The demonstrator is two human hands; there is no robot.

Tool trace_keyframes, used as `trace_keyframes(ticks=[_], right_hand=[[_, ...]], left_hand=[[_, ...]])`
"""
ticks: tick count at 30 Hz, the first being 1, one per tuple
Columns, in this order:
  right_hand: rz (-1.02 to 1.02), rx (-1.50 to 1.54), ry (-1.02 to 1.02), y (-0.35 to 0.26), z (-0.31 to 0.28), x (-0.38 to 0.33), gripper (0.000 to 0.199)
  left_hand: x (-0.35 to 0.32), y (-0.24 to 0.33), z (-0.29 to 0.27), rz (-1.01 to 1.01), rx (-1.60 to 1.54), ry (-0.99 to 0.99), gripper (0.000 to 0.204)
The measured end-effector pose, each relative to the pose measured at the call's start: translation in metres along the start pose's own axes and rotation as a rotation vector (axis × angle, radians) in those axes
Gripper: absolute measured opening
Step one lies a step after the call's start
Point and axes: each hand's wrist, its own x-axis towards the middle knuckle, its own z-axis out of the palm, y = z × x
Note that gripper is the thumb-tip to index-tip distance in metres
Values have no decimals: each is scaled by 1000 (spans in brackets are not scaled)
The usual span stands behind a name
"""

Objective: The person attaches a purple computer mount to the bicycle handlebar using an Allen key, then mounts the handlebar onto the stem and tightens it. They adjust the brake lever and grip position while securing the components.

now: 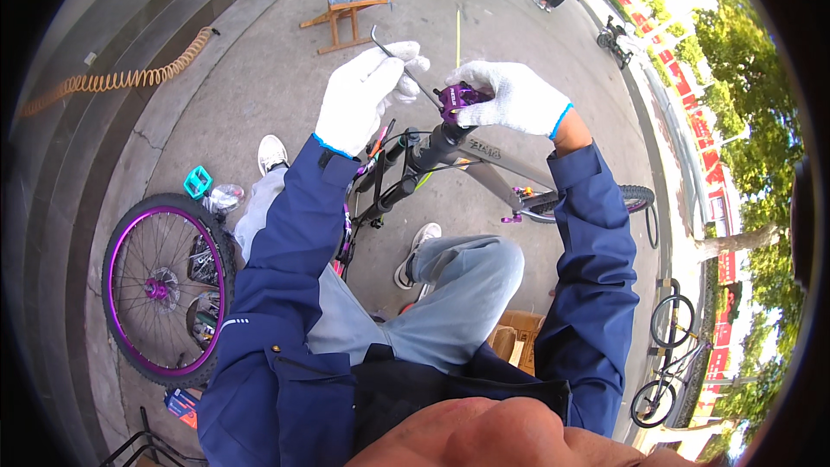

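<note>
The left hand (363,95), in a white knit glove, is clenched around the long arm of an L-shaped hex key (406,69), whose short end points up and whose working end runs down toward the purple stem (456,99). The right hand (519,97), gloved the same, is wrapped around the far side of that stem and steadies it on top of the grey bicycle frame (484,164), above the fork legs (393,186) that slope down toward the person's left knee. The frame stands over the concrete pavement (277,60) between the person's white shoes, its rear tyre (631,199) off to the right. A loose wheel with a purple rim (164,290) lies at the pavement's left edge by the steps, beside a teal pedal (198,181) and a tray of small tools; a coiled orange air hose (130,78) runs along the steps, and a small wooden stool (346,2) stands further out. Whether the key tip is fully seated in a bolt cannot be told, as the right fingers hide it. If it sits shallow or at an angle, a turn could likely round the bolt head or let the key slip against the gloved fingers; with only one hand bracing, the frame might also twist or tip.
</note>
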Motion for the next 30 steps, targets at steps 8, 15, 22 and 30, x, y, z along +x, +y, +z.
trace_keyframes(ticks=[8, 15, 22, 30], right_hand=[[-16, -89, 67, 1, 7, -3, 49], [-13, -95, 84, 3, 10, -3, 48], [13, -66, 67, 1, 10, -3, 46], [42, -122, 59, -6, 7, -3, 45]], left_hand=[[-1, -5, 6, -25, 80, 136, 21], [-1, 1, 8, 38, -31, 66, 33], [-6, -3, 9, -13, 164, 134, 29], [-3, 2, 8, 32, -69, 26, 22]])
